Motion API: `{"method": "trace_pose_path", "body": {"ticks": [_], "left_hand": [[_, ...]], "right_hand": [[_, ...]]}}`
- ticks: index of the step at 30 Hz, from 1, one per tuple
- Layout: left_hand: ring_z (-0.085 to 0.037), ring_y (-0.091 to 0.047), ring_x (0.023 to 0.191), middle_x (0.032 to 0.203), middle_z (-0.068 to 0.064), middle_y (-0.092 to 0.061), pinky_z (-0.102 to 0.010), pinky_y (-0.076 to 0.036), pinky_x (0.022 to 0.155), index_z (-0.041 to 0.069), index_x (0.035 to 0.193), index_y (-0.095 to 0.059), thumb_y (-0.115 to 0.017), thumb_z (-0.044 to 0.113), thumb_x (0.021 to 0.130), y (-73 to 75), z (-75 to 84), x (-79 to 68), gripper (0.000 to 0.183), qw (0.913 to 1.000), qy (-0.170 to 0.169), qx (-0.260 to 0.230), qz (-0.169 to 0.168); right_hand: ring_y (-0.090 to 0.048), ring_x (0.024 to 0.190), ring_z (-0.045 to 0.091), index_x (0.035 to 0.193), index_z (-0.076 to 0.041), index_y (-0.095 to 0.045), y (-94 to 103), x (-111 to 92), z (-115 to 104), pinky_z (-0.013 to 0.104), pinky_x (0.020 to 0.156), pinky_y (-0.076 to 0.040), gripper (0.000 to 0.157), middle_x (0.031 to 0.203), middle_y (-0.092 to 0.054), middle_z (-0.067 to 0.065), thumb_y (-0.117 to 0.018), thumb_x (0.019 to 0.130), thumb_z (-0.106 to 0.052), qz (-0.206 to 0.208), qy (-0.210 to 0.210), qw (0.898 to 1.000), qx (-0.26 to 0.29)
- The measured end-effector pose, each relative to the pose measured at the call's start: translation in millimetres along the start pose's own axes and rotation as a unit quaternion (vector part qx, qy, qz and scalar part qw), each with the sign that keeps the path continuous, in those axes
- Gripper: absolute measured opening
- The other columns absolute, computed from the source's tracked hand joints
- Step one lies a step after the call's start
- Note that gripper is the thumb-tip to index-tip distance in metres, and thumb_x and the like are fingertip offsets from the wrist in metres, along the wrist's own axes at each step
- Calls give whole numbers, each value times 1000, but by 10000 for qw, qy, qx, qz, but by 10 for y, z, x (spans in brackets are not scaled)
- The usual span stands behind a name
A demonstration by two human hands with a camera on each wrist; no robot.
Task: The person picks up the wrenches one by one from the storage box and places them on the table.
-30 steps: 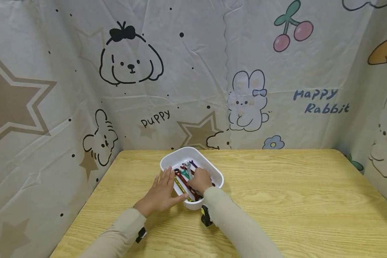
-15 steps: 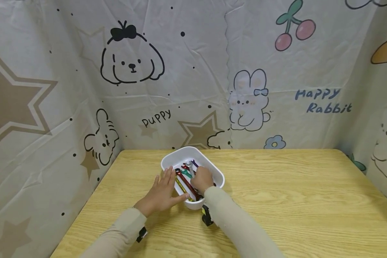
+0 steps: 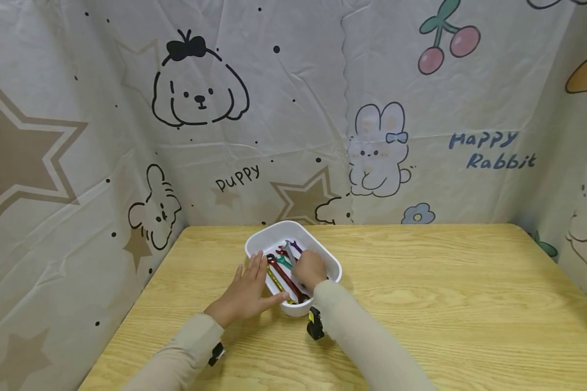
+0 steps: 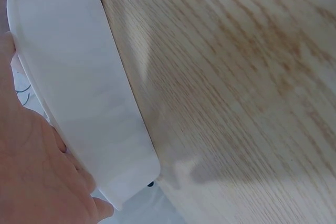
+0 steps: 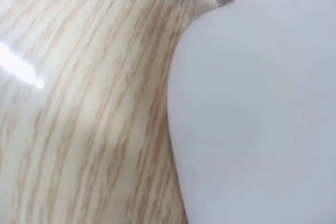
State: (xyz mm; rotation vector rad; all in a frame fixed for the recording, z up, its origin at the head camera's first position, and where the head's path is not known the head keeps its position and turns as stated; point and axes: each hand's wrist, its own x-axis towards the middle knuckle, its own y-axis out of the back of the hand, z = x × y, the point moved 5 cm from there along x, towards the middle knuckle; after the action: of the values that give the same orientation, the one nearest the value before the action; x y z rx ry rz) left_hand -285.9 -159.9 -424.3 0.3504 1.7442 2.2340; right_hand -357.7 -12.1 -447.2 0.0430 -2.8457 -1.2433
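A white plastic basin (image 3: 297, 309) stands on the table with several coloured wrenches in it. My left hand (image 3: 244, 293) lies along its left rim, fingers straight, thumb spread over the near edge; the left wrist view shows that palm beside the outer wall. Inside the basin my right hand (image 3: 310, 269) has curled fingers around the lower part of a silver wrench (image 3: 289, 252), whose head sticks out beyond them. To the left lie a dark red wrench (image 3: 285, 278), a yellow wrench (image 3: 276, 279) and a green wrench (image 3: 282, 261). A purple wrench (image 3: 295, 246) is farther back. My right fingertips are hidden.
The wood-grain table (image 3: 450, 304) extends to both sides of the basin. Behind it hangs a printed cloth (image 3: 293, 125) with cartoon animals, which also closes off the left and right sides. The basin's wall (image 5: 252, 108) fills much of the right wrist view.
My right hand has shifted slightly to the right and up inside the basin, and the silver wrench has moved a little with it. The left hand has stayed on the rim.
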Motion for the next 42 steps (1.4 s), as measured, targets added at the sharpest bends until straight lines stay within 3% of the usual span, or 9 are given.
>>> {"method": "trace_pose_path", "body": {"ticks": [4,15,27,33,42], "left_hand": [[-39,-4,145,158,-24,-4,-58,-8,115,-8,150,-13,-50,65,89,7,3,0,102,10000,10,-17,24],[-39,-4,146,158,-24,-5,-57,-8,115,-8,150,-14,-49,66,88,19,10,-7,103,10000,71,-17,-43],[-38,-3,146,158,-23,-4,-57,-8,115,-8,150,-12,-49,65,89,37,21,-18,102,9999,99,-50,-57],[-37,-1,146,159,-22,-2,-56,-6,116,-7,150,-12,-49,66,88,41,20,-21,103,9998,139,-104,-114],[-39,-4,145,158,-24,-4,-58,-9,115,-8,150,-12,-47,68,88,36,19,-13,105,9999,68,-78,-116]], "right_hand": [[-46,49,16,53,-10,-44,14,-3,10,24,42,-38,34,54,-49,3,-69,74,-2,-8,75,9999,131],[-45,46,13,50,-14,-39,23,-17,0,21,42,-39,41,51,-45,-1,-69,76,-4,-135,117,9996,209],[-45,47,9,50,-14,-42,28,12,-17,20,44,-38,41,51,-44,-3,-69,80,-5,-569,-193,9918,1128],[-46,49,9,53,-11,-50,209,-17,-153,19,45,-39,37,53,-46,-3,-70,84,-8,-638,3,9858,1553],[-53,58,10,77,-1,-62,630,-28,-231,21,52,-49,16,71,-54,2,-69,88,-11,-750,-177,9797,1849]]}}
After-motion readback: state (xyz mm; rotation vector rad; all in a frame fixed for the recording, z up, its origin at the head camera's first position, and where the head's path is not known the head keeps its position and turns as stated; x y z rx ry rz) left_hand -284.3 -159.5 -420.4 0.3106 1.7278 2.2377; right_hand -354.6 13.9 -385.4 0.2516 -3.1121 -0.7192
